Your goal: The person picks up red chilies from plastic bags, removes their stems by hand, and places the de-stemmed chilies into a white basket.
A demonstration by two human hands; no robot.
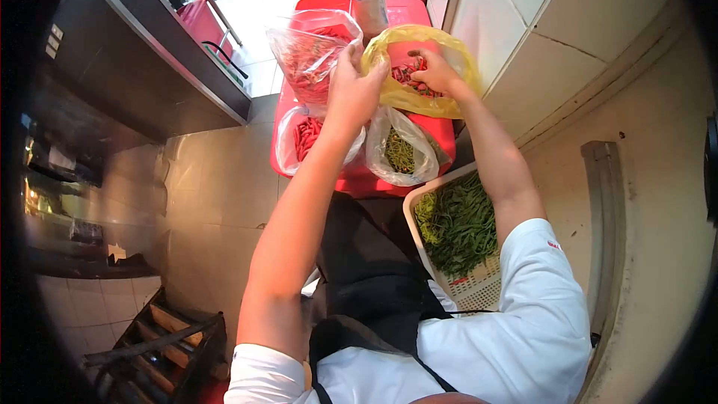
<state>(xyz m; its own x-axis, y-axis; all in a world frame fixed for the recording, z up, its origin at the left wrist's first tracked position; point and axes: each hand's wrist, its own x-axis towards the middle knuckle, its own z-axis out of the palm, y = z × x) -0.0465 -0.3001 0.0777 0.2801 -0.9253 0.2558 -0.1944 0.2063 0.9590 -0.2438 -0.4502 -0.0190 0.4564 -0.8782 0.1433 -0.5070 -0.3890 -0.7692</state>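
My right hand (440, 73) reaches into a yellow plastic bag (467, 54), its bent fingers on the red chili peppers (407, 71) inside. My left hand (357, 88) is between this bag and a clear plastic bag (288, 49) full of red chilies. Its fingers curl near the clear bag's rim, the thumb by the yellow rim; what they hold is hidden. Nearer to me, a bag of red chilies (305, 135) is partly covered by my left forearm. Beside it, an open bag holds thin green pieces (399, 151), perhaps stems or green chilies.
The bags stand on a red plastic surface (359, 185). A pale perforated crate (479, 293) of leafy greens (460, 224) is below my right arm. A tiled wall (568, 45) rises at the right. Wooden slats in a dark frame (161, 344) stand at lower left.
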